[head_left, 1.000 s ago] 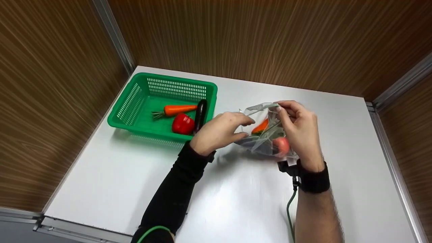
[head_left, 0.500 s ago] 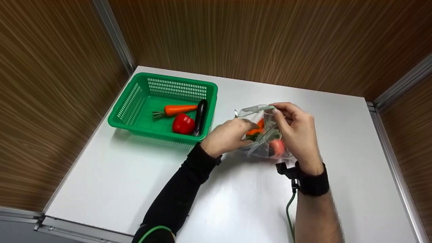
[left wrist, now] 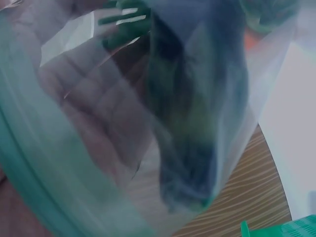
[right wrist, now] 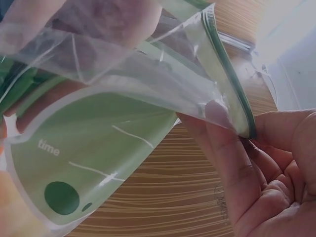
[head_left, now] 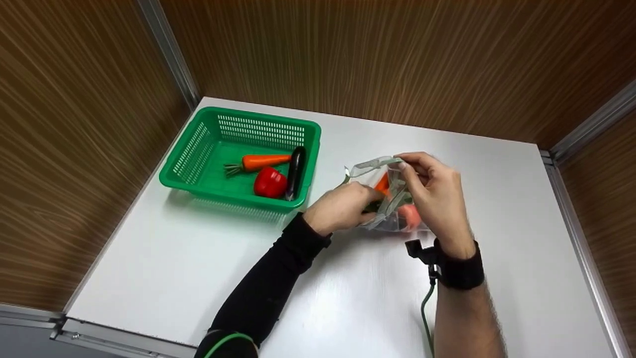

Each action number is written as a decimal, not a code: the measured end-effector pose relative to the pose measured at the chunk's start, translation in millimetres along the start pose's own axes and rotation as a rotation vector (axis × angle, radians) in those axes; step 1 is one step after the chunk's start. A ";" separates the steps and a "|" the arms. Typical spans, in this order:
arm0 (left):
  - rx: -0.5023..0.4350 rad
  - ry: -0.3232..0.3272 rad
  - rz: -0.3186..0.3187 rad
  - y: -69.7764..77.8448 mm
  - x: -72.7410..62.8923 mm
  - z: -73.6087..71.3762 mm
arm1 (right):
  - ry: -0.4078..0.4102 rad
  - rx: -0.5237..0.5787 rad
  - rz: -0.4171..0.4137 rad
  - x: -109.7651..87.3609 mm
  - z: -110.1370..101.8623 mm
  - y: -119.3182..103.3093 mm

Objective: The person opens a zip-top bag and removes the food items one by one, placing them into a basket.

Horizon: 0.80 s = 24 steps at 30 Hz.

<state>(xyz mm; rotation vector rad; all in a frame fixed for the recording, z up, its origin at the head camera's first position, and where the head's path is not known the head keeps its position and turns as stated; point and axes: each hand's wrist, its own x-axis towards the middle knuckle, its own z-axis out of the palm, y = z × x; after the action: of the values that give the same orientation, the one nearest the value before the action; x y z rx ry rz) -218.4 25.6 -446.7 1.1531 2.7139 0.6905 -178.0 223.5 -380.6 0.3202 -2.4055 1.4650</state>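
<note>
A clear zip bag (head_left: pixel 390 199) with a green-edged mouth stands between both hands, its opening facing up and left. My right hand (head_left: pixel 439 199) pinches the rim of the mouth between thumb and fingers, as the right wrist view also shows. My left hand (head_left: pixel 343 206) reaches into the bag, thumb and fingers apart around dark green leaves; its fingertips are partly hidden. Inside the bag lie an orange carrot (head_left: pixel 382 184), a pinkish-red round item (head_left: pixel 410 217) and a dark elongated item (left wrist: pixel 197 108), seen blurred through the film in the left wrist view.
A green plastic basket (head_left: pixel 198 184) stands at the left, holding a carrot (head_left: pixel 266 160), a red bell pepper (head_left: pixel 270 182) and an eggplant (head_left: pixel 296 171). Wood-grain walls enclose the white table (head_left: pixel 198 278) at the back and sides. A cable (head_left: pixel 426 308) runs from the right wrist.
My left hand has moved right and slightly down, from the bag's mouth into it. The bag's rim has shifted slightly left with my right hand, which keeps its pinch.
</note>
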 end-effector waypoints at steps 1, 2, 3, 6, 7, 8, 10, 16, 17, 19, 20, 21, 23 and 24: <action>0.012 0.014 0.001 0.6 0.5 1.9 | 0.003 0.000 -0.002 0.0 0.1 0.3; 0.021 0.029 0.000 1.2 0.9 3.6 | 0.004 -0.001 -0.005 0.0 0.3 0.5; 0.029 0.043 -0.003 1.9 1.4 5.4 | 0.006 -0.002 -0.007 0.0 0.4 0.7; 0.047 0.086 -0.012 3.3 2.7 10.0 | 0.009 -0.008 -0.012 0.2 0.5 1.8; 0.048 0.098 -0.017 3.6 3.2 11.2 | 0.010 -0.009 -0.013 0.4 0.4 2.2; 0.046 0.108 -0.023 4.0 3.6 12.1 | 0.010 -0.008 -0.013 0.6 0.3 2.7; 0.056 0.127 -0.028 3.7 4.9 13.2 | 0.016 -0.004 -0.011 1.4 -0.2 3.9; 0.076 0.147 -0.041 1.2 5.3 7.4 | 0.032 0.025 -0.002 4.6 -2.5 6.9; 0.069 0.145 -0.047 0.8 4.5 5.1 | 0.034 0.025 -0.001 5.1 -3.1 7.2; 0.048 0.141 -0.066 -0.4 2.6 -0.4 | 0.035 0.029 0.003 5.7 -4.3 7.4; 0.038 0.138 -0.074 -0.9 1.4 -3.5 | 0.036 0.034 0.006 5.9 -5.1 7.4; 0.023 0.138 -0.080 -1.4 0.0 -6.6 | 0.037 0.039 0.010 6.1 -5.8 7.4; 0.009 0.146 -0.085 -2.7 -3.1 -12.3 | 0.043 0.043 0.017 6.2 -7.5 7.5; 0.004 0.154 -0.087 -3.2 -4.6 -15.0 | 0.047 0.044 0.020 6.2 -8.3 7.6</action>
<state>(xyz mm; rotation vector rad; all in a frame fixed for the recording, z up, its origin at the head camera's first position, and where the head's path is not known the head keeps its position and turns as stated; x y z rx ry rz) -221.4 15.0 -435.2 1.0157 2.8723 0.7926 -185.1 234.2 -381.0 0.2701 -2.3492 1.5186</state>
